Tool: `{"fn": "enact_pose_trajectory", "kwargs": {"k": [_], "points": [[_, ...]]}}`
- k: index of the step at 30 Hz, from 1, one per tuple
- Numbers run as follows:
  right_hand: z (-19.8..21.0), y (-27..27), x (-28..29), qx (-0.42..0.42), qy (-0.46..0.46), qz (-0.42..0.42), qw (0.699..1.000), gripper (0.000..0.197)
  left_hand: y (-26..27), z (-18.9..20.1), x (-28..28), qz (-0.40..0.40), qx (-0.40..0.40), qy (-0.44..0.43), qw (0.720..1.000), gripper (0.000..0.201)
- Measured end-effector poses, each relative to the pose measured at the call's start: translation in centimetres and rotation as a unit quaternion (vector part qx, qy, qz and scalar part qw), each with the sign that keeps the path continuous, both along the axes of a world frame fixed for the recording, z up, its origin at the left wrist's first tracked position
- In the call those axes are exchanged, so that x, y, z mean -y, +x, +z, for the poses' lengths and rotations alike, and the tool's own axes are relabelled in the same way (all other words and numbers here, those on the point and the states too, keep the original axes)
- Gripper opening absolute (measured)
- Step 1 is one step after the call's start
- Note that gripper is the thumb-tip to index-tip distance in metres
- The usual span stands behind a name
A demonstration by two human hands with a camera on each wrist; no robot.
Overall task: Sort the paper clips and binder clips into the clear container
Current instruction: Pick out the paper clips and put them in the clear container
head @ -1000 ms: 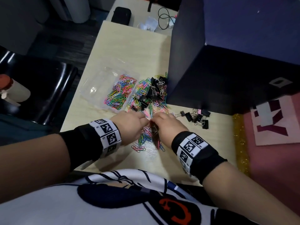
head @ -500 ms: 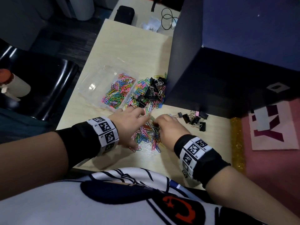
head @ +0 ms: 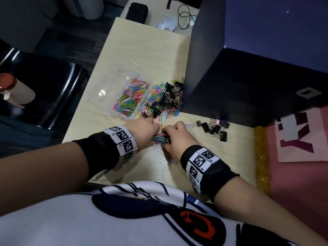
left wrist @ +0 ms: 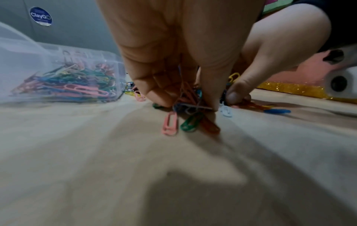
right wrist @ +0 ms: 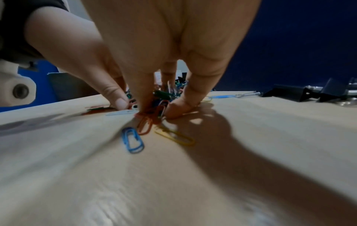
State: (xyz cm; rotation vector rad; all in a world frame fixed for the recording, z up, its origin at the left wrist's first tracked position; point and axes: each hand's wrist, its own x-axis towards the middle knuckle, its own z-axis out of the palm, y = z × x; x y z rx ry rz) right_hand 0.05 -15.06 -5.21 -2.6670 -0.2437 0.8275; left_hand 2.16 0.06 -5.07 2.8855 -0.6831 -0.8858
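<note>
A bunch of coloured paper clips (head: 160, 139) is squeezed between both hands at the table's near middle. My left hand (head: 153, 133) curls its fingers and thumb round the bunch (left wrist: 185, 107) from the left. My right hand (head: 166, 138) pinches the same bunch (right wrist: 154, 110) from the right, fingertips on the table. The clear container (head: 106, 89) sits beyond my left hand, and several coloured paper clips (head: 129, 96) fill its right half. A mixed pile of paper clips and black binder clips (head: 165, 100) lies beside it.
A separate group of black binder clips (head: 215, 128) lies right of my right hand. Loose blue (right wrist: 133, 141) and yellow (right wrist: 175, 136) clips lie near the table's front. A dark blue box (head: 248, 86) stands at the back right. A black chair (head: 44, 89) is left of the table.
My hands have drawn together and gathered the spread paper clips into a tight bunch. The left hand's fingers went from flat to curled round the clips.
</note>
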Motion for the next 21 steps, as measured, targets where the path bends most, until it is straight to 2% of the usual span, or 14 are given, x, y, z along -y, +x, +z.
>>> {"fn": "enact_pose_trajectory", "kwargs": {"k": [2, 6, 9, 14, 21], "points": [[-0.1, 0.2, 0.1, 0.01, -0.003, -0.006, 1.0, 0.037, 0.1, 0.0, -0.2, 0.002, -0.001, -0.008, 1.0, 0.038], [0.0, 1.1, 0.6, 0.009, -0.012, -0.033, 0.999, 0.041, 0.2, 0.1, -0.7, -0.001, 0.02, -0.03, 0.999, 0.035], [0.4, 1.9, 0.8, 0.018, -0.018, -0.064, 0.998, 0.032, 0.3, 0.3, -1.1, 0.005, 0.039, -0.062, 0.997, 0.029], [1.7, 2.8, 0.3, 0.038, -0.037, -0.088, 0.995, 0.024, 0.9, 1.2, -2.1, 0.052, 0.051, -0.133, 0.988, 0.021], [3.7, 4.7, -1.8, 0.076, -0.004, -0.126, 0.989, 0.017, 2.5, 3.1, -5.4, 0.124, 0.096, -0.204, 0.966, 0.015]]}}
